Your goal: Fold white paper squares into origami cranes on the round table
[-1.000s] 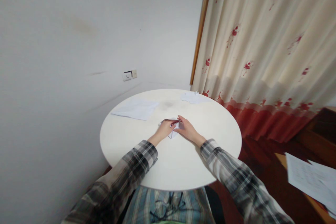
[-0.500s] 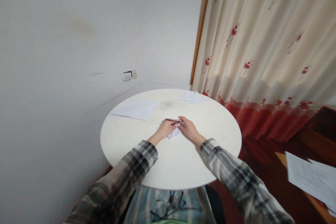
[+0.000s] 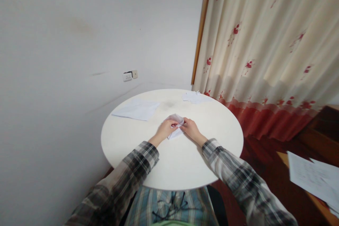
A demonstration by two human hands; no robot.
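Observation:
A small folded piece of white paper (image 3: 175, 118) lies near the middle of the round white table (image 3: 172, 162). My left hand (image 3: 165, 129) pinches its left side, fingers closed on the paper. My right hand (image 3: 191, 129) grips its right side, fingers curled against the fold. The two hands almost touch over the paper, and a flap of it stands raised above my fingers. Both arms wear plaid sleeves.
A flat sheet of white paper (image 3: 136, 109) lies at the table's back left. A crumpled white paper (image 3: 194, 97) sits at the far edge near the flowered curtain (image 3: 265, 49). Printed sheets (image 3: 309, 176) rest on a wooden surface at the right. A wall socket (image 3: 128, 76) is behind.
A flap of the folded paper has come up from lying flat and now stands raised above my fingers. My hands have drawn slightly closer together.

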